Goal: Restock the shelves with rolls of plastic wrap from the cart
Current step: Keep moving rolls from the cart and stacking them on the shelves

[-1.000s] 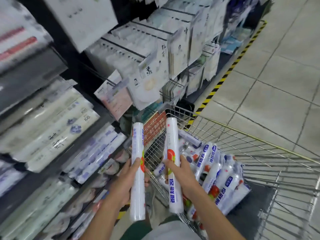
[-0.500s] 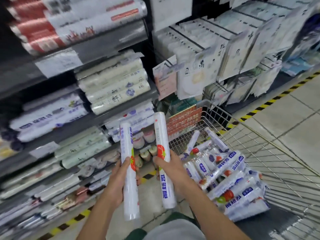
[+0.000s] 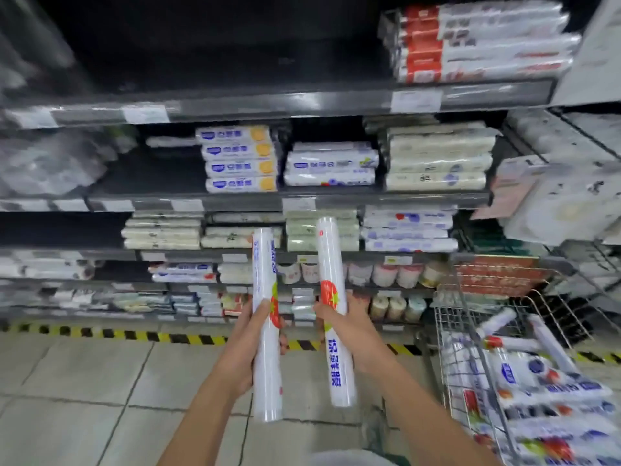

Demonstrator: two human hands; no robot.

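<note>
Our left hand is curled round the left roll. It grips the roll low down, and the roll stands almost straight up. Just to the right, our right hand is curled round the right roll the same way. The two rolls are near each other but do not touch. The shelves are in front of both hands and above them, with stacks of wrap lying flat. Further right of our right hand stands the cart, with more rolls piled in it.

What could go wrong? The rolls look smooth and slippery, so we think one could slide through our fingers and drop on the floor below our hands. Both hands are full, so neither could catch it. Some gaps on the shelves look tight. A roll pushed in crooked could knock a stack over. A round roll laid on top of a heap could also roll off the edge. We cannot tell which gap these rolls belong in, so they could land in the wrong spot.
</note>
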